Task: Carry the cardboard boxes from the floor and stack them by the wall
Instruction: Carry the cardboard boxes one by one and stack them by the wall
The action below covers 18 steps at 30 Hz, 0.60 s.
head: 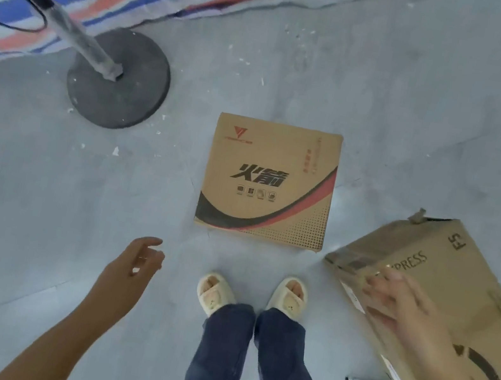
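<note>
Grey fan base [118, 79] stands left of the cardboard box [267, 181].

Both forearms bare, no sleeves in view. Left hand [136, 261] and right hand [397, 299] bare: no gloves, watch or rings visible. Right hand is motion-blurred, so fine detail there can't be told. Legs near centre in dark blue jeans [248, 363], loose cut, hems reaching the feet. Cream open-toe slippers [288, 297] on both feet, thick wide strap over the top, toes showing at the front.
</note>
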Each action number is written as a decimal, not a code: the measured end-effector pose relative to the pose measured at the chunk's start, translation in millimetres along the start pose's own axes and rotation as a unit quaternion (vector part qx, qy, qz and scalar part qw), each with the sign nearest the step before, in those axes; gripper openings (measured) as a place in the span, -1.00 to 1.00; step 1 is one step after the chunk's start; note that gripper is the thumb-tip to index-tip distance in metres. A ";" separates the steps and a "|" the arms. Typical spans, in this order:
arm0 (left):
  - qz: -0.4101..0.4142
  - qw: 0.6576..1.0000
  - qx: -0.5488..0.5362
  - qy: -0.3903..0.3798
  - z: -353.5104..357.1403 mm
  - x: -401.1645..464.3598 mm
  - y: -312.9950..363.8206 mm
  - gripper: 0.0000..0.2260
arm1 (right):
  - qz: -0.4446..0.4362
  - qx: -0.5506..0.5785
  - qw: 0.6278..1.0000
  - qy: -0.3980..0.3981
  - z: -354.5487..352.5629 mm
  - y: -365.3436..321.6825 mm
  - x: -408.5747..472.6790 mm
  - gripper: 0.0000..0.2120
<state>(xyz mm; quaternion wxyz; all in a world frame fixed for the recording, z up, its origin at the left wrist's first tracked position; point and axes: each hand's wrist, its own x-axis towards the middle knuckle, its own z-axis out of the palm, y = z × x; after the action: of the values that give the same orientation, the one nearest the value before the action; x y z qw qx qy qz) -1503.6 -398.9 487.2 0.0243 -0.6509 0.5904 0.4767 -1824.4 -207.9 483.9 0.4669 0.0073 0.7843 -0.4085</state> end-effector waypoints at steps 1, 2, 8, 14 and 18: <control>-0.017 1.000 -0.007 0.004 15.0 33.0 -2.3 -0.83 | 0.005 -0.001 1.000 0.006 8.2 9.5 33.0 -0.81; -0.024 1.000 -0.015 0.010 31.0 68.8 -3.0 -0.80 | 0.008 0.004 1.000 0.010 17.3 19.1 67.0 -0.80; -0.048 0.997 -0.001 0.064 126.0 250.2 -37.6 -0.57 | 0.073 0.000 0.996 0.050 85.4 112.3 236.8 -0.71; -0.159 0.982 -0.074 0.065 178.3 330.8 -129.9 -0.56 | 0.100 -0.041 0.990 0.091 117.9 189.7 325.5 -0.64; -0.214 0.957 -0.197 0.019 191.7 342.5 -171.9 -0.79 | 0.082 0.024 0.996 0.033 129.3 214.8 336.0 -0.68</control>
<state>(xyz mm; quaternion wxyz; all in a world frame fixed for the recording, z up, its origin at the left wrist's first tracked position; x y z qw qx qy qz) -1532.9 -488.3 69.2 -0.0143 -0.7628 0.3321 0.5546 -1835.6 -272.9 69.8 0.4725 0.0964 0.7860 -0.3870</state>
